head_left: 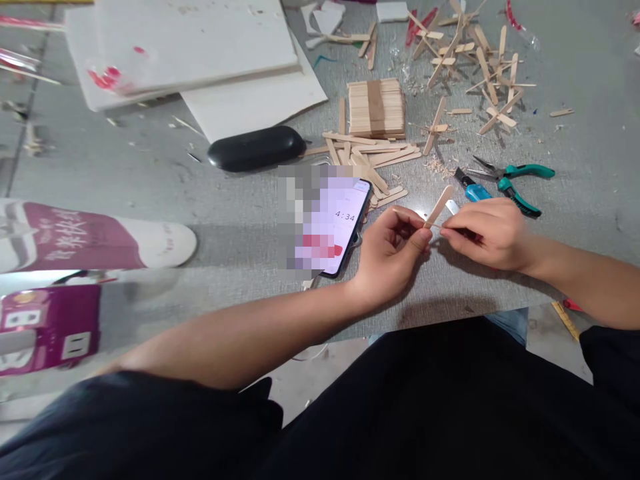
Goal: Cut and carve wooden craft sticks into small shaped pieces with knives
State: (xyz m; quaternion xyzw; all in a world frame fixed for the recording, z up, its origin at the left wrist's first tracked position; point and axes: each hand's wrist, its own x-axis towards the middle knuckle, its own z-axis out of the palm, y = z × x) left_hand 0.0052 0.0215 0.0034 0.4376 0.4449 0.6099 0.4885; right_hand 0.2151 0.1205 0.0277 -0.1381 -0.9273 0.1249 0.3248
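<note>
Head view: my left grip pinches a wooden stick; my right grip pinches a thin piece, mostly finger-hidden.

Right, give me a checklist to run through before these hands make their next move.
1. Wooden stick gripped in left hand: ok.
2. Thin piece pinched by right hand: ok.
3. Thin piece fixed to the wooden stick: cannot tell, fingers crowd the joint.
4. Blue cutter blade retracted: cannot tell.
5. Pliers closed: not ok, the jaws stand apart.
6. Tabletop swept of shavings: not ok, some lie beyond the hands.
</note>
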